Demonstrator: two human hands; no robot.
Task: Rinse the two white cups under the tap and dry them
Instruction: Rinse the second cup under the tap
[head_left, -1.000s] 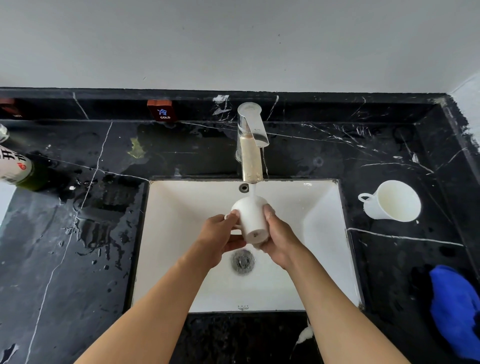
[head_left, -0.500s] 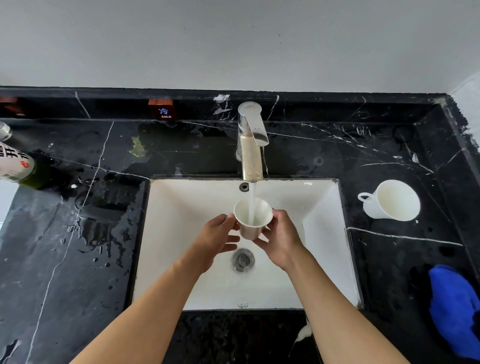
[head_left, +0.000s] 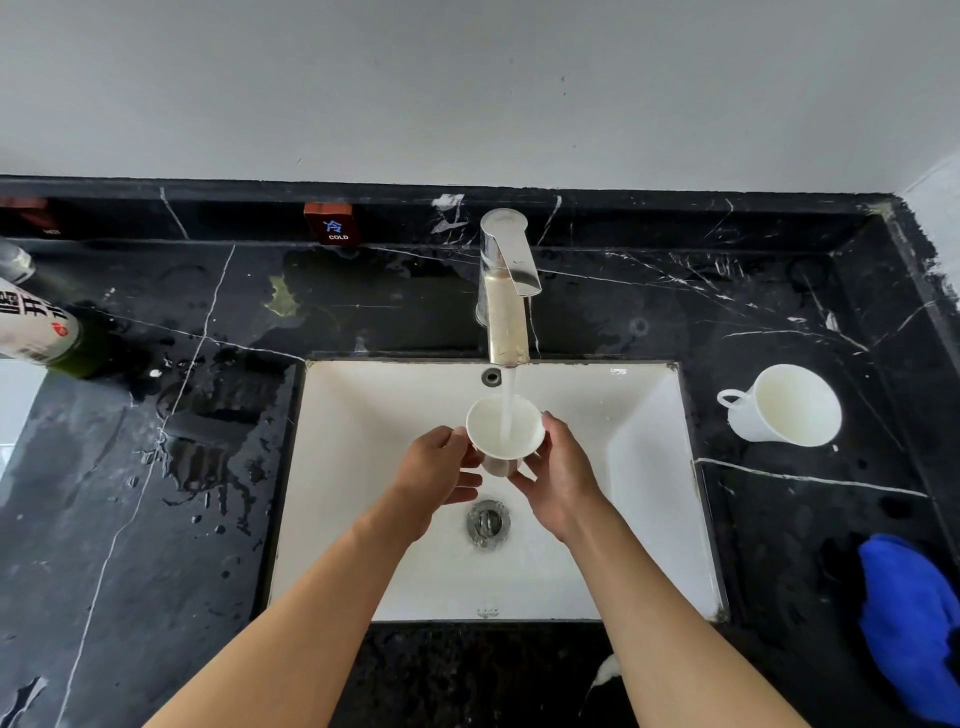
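**Desk:** What fills the frame?

**Photographer:** A black marble countertop (head_left: 779, 312) veined with white, wet and spotted with droplets on its left side, below a plain grey wall. A white rectangular sink (head_left: 374, 519) is set into its middle, with a metal drain (head_left: 487, 522) at the bottom.

**Desk:** And the person?

**Photographer:** Two bare forearms reach in from the bottom edge. The left hand (head_left: 439, 470) and right hand (head_left: 558, 475) meet over the basin, both gripping one white cup (head_left: 505, 431), fingers closed on its sides from left and right. The cup stands upright, mouth up, directly beneath the chrome tap (head_left: 506, 286), above the drain. A stream of water (head_left: 508, 395) falls from the spout straight into it.

**Desk:** The other cup?

**Photographer:** A second white cup (head_left: 784, 405) lies tipped on the countertop to the right of the sink, well apart from the hands, its handle pointing left and its open mouth facing the camera.

**Desk:** Anything smaller?

**Photographer:** A crumpled blue cloth (head_left: 914, 629) sits at the right edge, nearer the camera than the tipped cup. At the far left edge stands a bottle (head_left: 36, 332) with a white label, only partly in view. On the raised back ledge, left of the tap, a small red tag (head_left: 330, 223) reads "COLD".
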